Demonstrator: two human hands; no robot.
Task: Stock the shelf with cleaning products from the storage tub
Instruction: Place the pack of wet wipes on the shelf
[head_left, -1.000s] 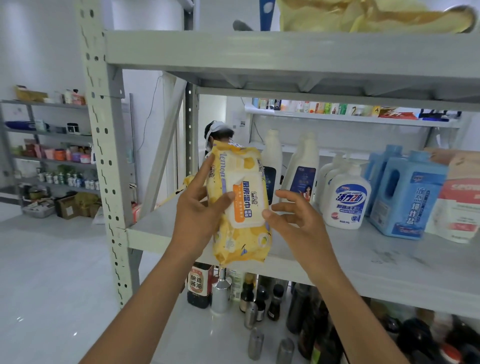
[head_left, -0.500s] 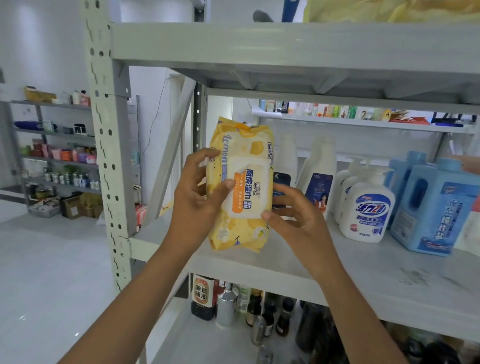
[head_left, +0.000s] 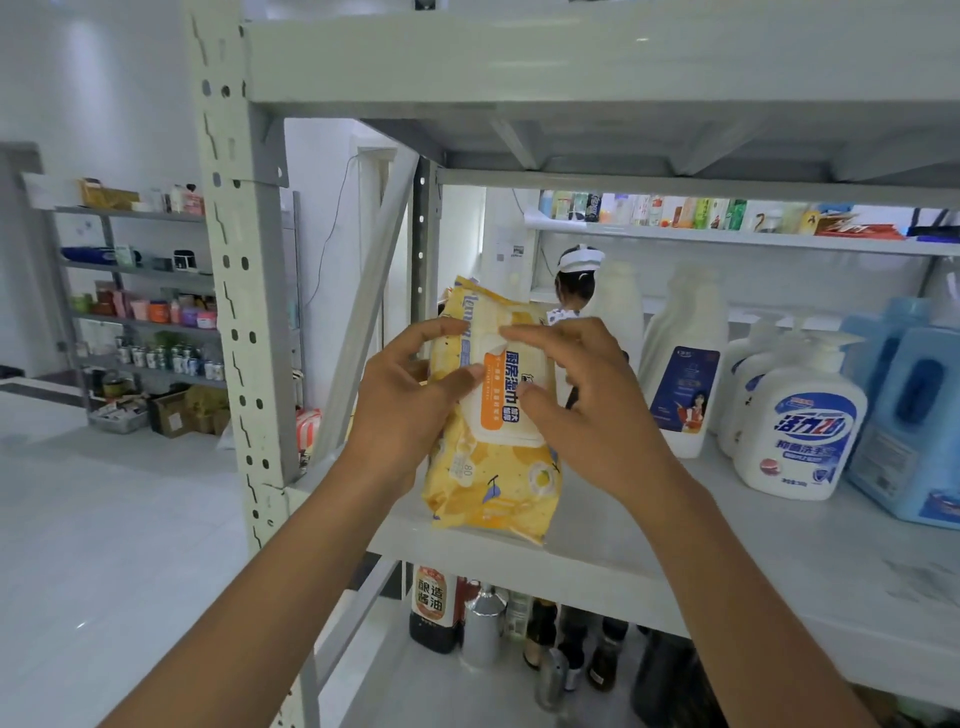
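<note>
In the head view, the yellow soft-plastic pack of wet wipes (head_left: 491, 483) stood upright at the front left of the grey metal shelf board (head_left: 779, 571), its lower edge apparently touching the board close to the lip. The left hand (head_left: 410, 410) gripped its left side, thumb on the white flap. The right hand (head_left: 587, 410) curled round its right side. A tall white bottle (head_left: 680, 364) and a white pump bottle (head_left: 800, 431) stood to the right. My judgement of the risk: so near the edge, the floppy pack could slump forward and fall when released, or knock the bottles if shoved back carelessly.
</note>
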